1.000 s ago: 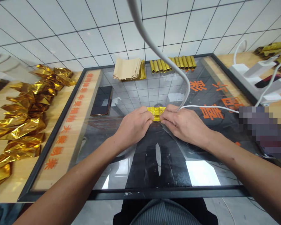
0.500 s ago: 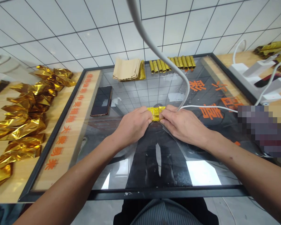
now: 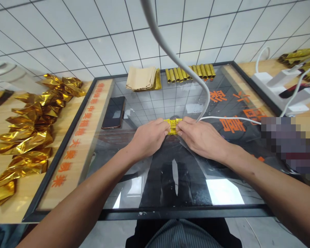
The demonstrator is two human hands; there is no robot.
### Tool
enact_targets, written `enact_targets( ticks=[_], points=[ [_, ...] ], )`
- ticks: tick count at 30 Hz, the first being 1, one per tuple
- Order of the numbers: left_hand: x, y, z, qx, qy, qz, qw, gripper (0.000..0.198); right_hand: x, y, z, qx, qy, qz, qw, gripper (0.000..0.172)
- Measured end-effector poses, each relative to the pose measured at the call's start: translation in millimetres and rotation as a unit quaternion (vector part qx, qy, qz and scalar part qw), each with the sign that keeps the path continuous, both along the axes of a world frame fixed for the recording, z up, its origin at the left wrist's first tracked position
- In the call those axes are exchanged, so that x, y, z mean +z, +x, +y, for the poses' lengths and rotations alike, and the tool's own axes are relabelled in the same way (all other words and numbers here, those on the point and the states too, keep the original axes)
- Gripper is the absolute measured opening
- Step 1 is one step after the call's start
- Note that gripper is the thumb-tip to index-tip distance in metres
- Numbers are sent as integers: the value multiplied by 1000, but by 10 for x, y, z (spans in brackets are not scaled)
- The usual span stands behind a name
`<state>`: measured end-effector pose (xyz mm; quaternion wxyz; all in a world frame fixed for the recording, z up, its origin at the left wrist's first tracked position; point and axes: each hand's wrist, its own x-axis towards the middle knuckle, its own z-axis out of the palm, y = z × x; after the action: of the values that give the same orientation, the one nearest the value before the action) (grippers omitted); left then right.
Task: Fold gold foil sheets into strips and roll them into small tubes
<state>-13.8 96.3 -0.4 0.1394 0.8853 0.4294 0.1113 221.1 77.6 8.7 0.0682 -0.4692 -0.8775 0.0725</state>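
My left hand (image 3: 147, 137) and right hand (image 3: 200, 137) both pinch small folded gold foil paper piece (image 3: 173, 124), fingertips clamped on its two ends, thumbs meeting near middle. Piece sits low over glass-topped table (image 3: 170, 165), centre, just beyond my knuckles. Judgement: keep pressure even both sides, press crease flat against glass, edges aligned, no tearing thin foil. Outward: black phone (image 3: 114, 112) left, tan paper stack (image 3: 142, 78) and row of rolled gold pieces (image 3: 189, 71) at far edge, crumpled gold foil heap (image 3: 31, 124) far left, grey cable (image 3: 175, 58) overhead.
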Motion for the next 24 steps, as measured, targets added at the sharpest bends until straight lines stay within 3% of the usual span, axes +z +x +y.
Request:
enact_targets(
  ticks=[16, 24],
  points=[
    [-7, 47, -77, 30, 23, 5, 999, 17, -36, 39, 25, -27, -27, 109, 993, 12],
    [-11, 23, -136, -7, 96, 53, 994, 21, -63, 44, 72, -41, -42, 161, 985, 9]
  ],
)
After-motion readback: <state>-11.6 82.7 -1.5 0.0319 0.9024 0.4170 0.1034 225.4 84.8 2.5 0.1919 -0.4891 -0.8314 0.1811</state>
